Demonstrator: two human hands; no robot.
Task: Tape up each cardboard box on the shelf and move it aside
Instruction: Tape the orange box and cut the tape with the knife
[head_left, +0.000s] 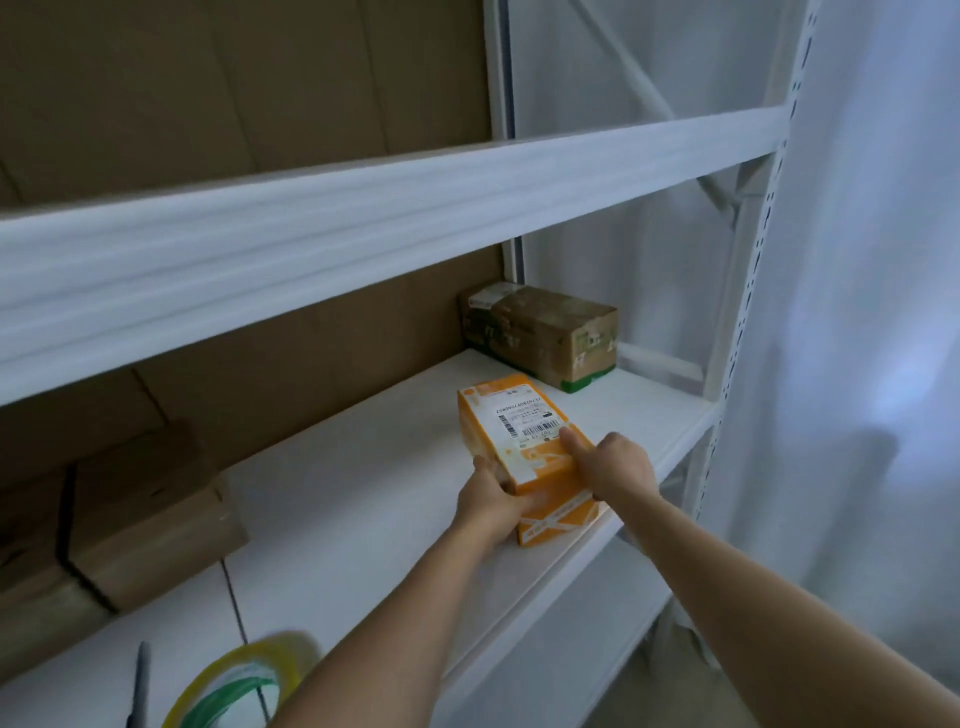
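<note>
An orange cardboard box (519, 431) with a white shipping label lies on the white shelf (363, 467) near its front right. My left hand (493, 499) grips its near left corner, fingers curled under the end. My right hand (615, 467) holds its near right side, thumb lying on the top face. A brown taped cardboard box (540, 332) with green tape at its base stands at the back right of the shelf, apart from the orange one. A roll of clear tape (244, 686) lies at the shelf's front, bottom left.
Brown cardboard boxes (135, 519) stand at the left of the shelf. A dark pen-like tool (139, 686) lies beside the tape roll. An upper white shelf beam (363, 218) crosses overhead. White rack uprights (748, 260) and a white curtain (872, 312) close the right side.
</note>
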